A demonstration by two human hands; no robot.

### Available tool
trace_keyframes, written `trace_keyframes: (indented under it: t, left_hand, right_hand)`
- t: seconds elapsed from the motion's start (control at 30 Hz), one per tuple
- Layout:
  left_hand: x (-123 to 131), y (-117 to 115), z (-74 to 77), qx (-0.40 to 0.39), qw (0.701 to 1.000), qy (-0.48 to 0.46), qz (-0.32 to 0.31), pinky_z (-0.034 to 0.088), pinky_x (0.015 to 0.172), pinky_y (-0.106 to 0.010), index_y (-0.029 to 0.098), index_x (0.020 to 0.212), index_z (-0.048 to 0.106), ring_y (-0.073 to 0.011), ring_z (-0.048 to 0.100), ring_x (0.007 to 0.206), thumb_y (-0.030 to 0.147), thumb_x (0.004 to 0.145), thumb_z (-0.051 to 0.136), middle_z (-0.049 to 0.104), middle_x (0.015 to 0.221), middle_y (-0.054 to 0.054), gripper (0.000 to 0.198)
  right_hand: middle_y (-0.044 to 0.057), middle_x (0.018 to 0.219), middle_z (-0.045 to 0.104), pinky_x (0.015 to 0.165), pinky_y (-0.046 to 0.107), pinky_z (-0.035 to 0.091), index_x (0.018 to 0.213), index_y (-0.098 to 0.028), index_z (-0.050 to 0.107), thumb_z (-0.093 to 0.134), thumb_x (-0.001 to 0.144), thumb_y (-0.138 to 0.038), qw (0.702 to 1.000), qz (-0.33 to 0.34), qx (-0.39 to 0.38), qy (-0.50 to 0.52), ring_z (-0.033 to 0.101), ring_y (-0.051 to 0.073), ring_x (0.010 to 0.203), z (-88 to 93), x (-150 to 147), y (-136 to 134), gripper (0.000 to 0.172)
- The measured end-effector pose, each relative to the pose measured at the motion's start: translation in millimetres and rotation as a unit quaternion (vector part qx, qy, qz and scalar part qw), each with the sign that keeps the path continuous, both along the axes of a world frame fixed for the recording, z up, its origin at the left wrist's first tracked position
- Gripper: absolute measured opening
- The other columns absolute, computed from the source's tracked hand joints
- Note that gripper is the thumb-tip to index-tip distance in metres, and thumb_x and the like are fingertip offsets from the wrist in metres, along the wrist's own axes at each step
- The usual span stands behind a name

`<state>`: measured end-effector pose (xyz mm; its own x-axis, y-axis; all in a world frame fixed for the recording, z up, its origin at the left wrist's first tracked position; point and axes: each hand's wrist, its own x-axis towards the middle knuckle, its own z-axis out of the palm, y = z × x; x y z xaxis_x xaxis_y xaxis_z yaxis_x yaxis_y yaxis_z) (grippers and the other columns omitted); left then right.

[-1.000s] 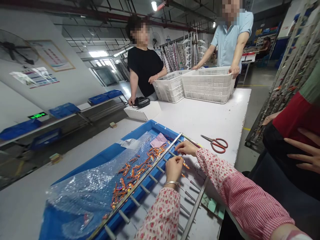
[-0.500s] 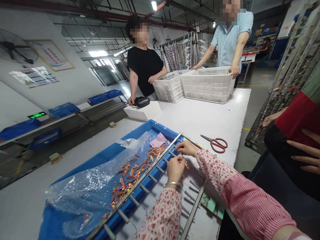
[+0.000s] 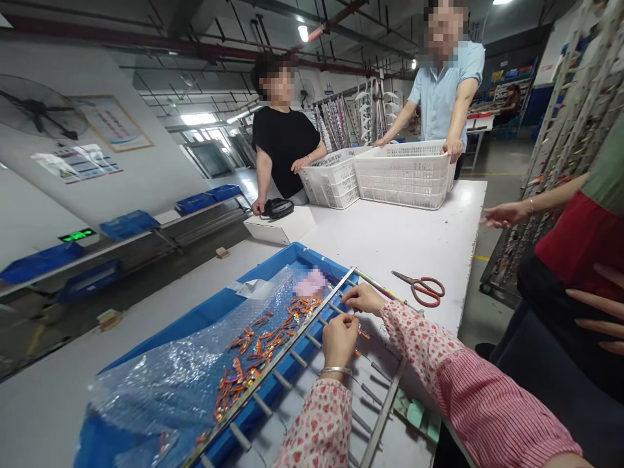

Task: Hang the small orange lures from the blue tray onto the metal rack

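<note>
A metal rack with pegs (image 3: 275,364) lies slanted across a blue tray (image 3: 160,344). Inside the tray, bubble wrap (image 3: 170,370) and many small orange pieces (image 3: 258,338) show, with a pink paper (image 3: 311,283). My left hand (image 3: 340,341), with a bracelet at the wrist, is pinched near the rack's upper end; a small orange piece shows beside its fingers. Just above and right of it, my right hand (image 3: 364,299) has its fingers closed at the rack. What the fingertips of each hand grip is too small to name.
Red-handled scissors (image 3: 425,290) lie right of the rack. White baskets (image 3: 404,175) and a white box (image 3: 280,224) stand at the table's far side, with two people behind. Another person's hand (image 3: 507,214) reaches in at the right.
The view has tilted up a little. The person at the right has stretched a hand out toward the table. My hands have stayed close together at the rack.
</note>
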<state>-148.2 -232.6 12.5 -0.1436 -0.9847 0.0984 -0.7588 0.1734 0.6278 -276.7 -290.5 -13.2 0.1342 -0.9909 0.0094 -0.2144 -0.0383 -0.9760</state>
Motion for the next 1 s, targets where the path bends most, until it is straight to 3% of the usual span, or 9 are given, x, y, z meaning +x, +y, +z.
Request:
trace_keyframes:
  t: [0.37,1.0]
  left_hand:
    - [6.4,-6.9,-8.7,0.007,1.000,0.002,-0.001,0.033,0.059,-0.025,0.018,0.075,0.069,-0.0170,0.058,0.065,0.030,0.075,0.053,0.068,0.070,-0.005,0.020]
    - [0.9,-2.1,-1.9,-0.005,1.000,-0.016,-0.011,0.034,0.062,-0.024,0.018,0.073,0.068,-0.0154,0.058,0.067,0.029,0.075,0.053,0.068,0.069,-0.004,0.018]
  right_hand:
    - [-0.003,0.046,0.052,0.040,0.016,0.037,0.080,-0.013,0.070,0.054,0.067,-0.006,1.000,-0.007,0.018,-0.017,0.045,0.007,0.041,5.4,0.7,2.9,0.021]
    - [-0.003,0.049,0.053,0.039,0.016,0.036,0.078,-0.012,0.069,0.056,0.067,-0.008,0.999,-0.026,0.024,-0.040,0.046,0.007,0.042,-0.2,2.7,2.7,0.018]
